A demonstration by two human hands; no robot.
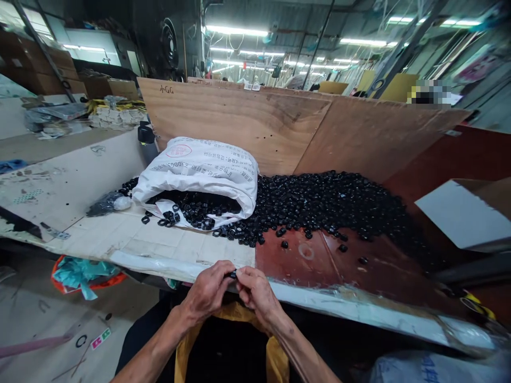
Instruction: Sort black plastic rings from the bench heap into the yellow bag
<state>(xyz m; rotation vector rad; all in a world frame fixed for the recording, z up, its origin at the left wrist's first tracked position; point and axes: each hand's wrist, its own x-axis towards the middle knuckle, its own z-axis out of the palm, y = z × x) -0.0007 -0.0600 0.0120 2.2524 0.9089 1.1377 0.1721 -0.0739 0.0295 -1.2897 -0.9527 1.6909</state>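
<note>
Near the table's front edge, my left hand (208, 290) and my right hand (257, 291) meet, both pinching one small black part (232, 274) between the fingertips. Beneath them an open yellow bag (181, 351) hangs at my lap, dark inside. A white woven sack (207, 165) lies on its side on the table, its mouth toward me, with black ring-like parts (199, 211) spilling out. To its right spreads a large heap of similar small black parts (331, 202), a few lying loose in front on the red surface.
A wooden board (239, 114) stands behind the heap. A dark bottle (147, 142) is left of the sack. On the right rests a white cardboard flap (467, 215). An orange-rimmed bag with teal plastic (82, 274) hangs below the table's left front edge.
</note>
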